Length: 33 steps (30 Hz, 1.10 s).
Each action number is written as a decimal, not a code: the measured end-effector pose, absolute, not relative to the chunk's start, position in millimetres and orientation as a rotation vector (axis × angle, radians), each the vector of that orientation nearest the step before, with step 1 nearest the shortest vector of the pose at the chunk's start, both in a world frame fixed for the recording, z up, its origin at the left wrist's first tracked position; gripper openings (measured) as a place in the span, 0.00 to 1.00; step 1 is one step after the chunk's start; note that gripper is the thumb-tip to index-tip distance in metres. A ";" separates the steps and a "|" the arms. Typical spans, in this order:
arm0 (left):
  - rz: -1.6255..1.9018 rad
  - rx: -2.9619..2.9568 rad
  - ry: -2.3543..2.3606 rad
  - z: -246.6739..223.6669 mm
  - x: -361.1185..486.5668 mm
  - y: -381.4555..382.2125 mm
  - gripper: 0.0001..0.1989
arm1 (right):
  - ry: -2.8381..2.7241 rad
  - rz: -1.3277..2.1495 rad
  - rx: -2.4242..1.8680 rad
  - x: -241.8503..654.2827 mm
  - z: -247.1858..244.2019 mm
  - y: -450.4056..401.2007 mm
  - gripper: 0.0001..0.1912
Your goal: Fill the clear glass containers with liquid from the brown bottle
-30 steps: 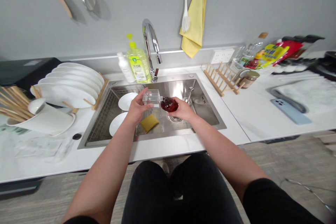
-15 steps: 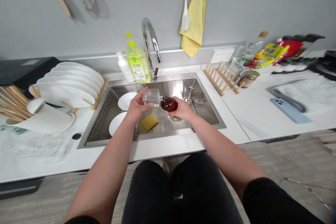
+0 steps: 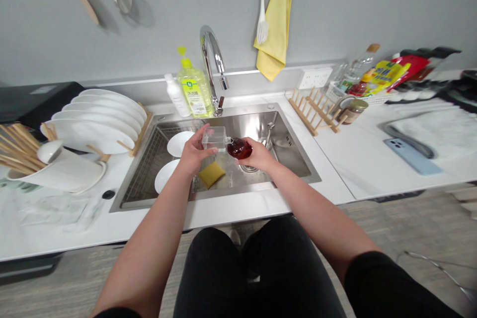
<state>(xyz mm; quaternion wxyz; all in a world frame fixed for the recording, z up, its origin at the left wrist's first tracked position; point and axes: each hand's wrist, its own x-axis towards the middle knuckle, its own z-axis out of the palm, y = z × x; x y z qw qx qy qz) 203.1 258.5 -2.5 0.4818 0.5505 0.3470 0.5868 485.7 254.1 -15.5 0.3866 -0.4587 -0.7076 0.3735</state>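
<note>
Over the sink (image 3: pixel 294 156), my left hand (image 3: pixel 194 151) is closed around a clear, box-shaped container (image 3: pixel 215 138), thumb along its near side. My right hand (image 3: pixel 257 153) grips a bottle of dark red liquid (image 3: pixel 239 148), tipped so its neck points left. The bottle's mouth meets the short spout on the container's right side; whether liquid flows between them I cannot tell. Below the container, a yellow sponge (image 3: pixel 211 175) lies in the sink. Two white dishes, an upper plate (image 3: pixel 177 144) and a lower plate (image 3: pixel 164 177), sit left of my left hand.
Behind the sink rise a curved faucet (image 3: pixel 212 67), a dish soap bottle (image 3: pixel 196 89) and a white bottle (image 3: pixel 177 94). White plates (image 3: pixel 93 129) fill a rack at left, near a chopstick holder (image 3: pixel 63 171). At right are a wooden rack (image 3: pixel 316 109), a jar (image 3: pixel 352 112) and a phone (image 3: pixel 412 156).
Both hands keep nearly the same pose, the bottle still tipped against the container. The view shifts only very slightly.
</note>
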 end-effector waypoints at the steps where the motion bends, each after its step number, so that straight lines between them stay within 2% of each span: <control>1: 1.432 1.339 0.853 -2.1 203.1 258.5 0.52 | -1.804 0.946 -1.166 485.8 -16.0 254.4 0.40; 33: 1.407 1.385 0.907 5.1 199.5 253.9 0.53 | -1.803 0.989 -1.111 485.1 -17.8 254.0 0.40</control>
